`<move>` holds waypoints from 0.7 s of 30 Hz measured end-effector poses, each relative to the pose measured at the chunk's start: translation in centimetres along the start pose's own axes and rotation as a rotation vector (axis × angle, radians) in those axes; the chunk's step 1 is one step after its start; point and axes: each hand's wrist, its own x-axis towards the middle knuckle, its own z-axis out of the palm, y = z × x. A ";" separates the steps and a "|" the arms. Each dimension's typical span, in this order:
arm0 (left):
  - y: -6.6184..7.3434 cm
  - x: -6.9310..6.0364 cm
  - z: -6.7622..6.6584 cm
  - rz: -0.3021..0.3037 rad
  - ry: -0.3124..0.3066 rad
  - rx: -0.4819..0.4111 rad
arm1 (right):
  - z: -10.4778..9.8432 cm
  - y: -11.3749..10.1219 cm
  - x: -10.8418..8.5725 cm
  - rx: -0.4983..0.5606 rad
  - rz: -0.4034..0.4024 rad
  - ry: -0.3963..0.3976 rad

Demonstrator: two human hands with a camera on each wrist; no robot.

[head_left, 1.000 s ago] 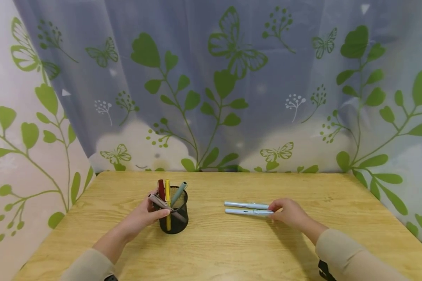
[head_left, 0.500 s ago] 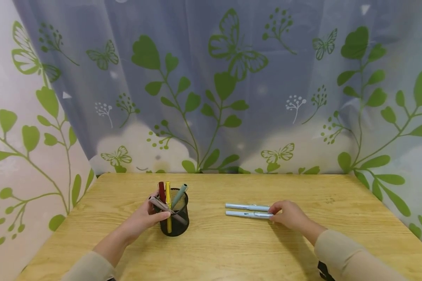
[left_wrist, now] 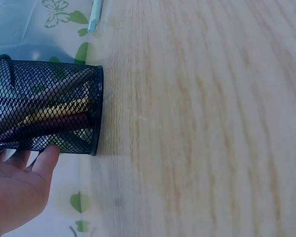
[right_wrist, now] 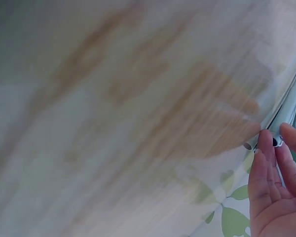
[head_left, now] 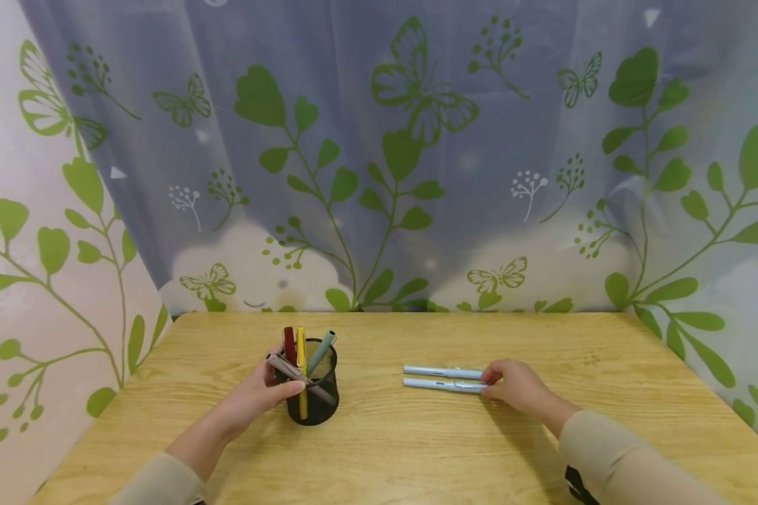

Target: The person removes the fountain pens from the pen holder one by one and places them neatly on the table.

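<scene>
A black mesh pen cup (head_left: 314, 405) stands upright on the wooden table, holding dark red, yellow, grey-green and greyish pens (head_left: 290, 366). My left hand (head_left: 253, 396) grips the cup from its left side, thumb in front; its other fingers are partly hidden behind. In the left wrist view, the left hand (left_wrist: 22, 185) touches the cup's mesh wall (left_wrist: 49, 108). Two light blue pens, a far one (head_left: 442, 371) and a near one (head_left: 442, 384), lie side by side. At their right ends, my right hand (head_left: 521, 386) holds them between thumb and fingers; a pen (right_wrist: 288, 106) shows at the fingertips.
The wooden table (head_left: 366, 456) reaches back to a curtain (head_left: 354, 175) printed with leaves and butterflies. Bare wood lies between the cup and the two pens. The glossy surface reflects the right hand in its wrist view.
Both hands, the cup and the two pens keep practically the same places. Only the head view shifts slightly.
</scene>
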 end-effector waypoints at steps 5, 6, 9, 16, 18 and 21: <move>-0.1 0.0 0.0 -0.005 0.007 -0.003 | 0.1 0.0 0.2 0.000 0.014 -0.004; -0.1 0.0 0.0 -0.006 0.008 -0.002 | 0.1 0.1 0.2 0.003 0.017 -0.005; -0.1 0.0 0.0 -0.011 0.013 0.004 | 0.1 0.2 0.3 0.005 0.029 -0.005; -0.1 0.1 0.0 -0.020 0.023 0.011 | 0.1 0.3 0.4 0.030 0.050 -0.009; -0.1 0.1 0.0 -0.024 0.024 0.008 | 0.1 0.3 0.4 0.041 0.053 -0.011; -0.1 0.1 0.0 -0.029 0.023 0.008 | 0.0 0.2 0.4 0.053 0.073 -0.012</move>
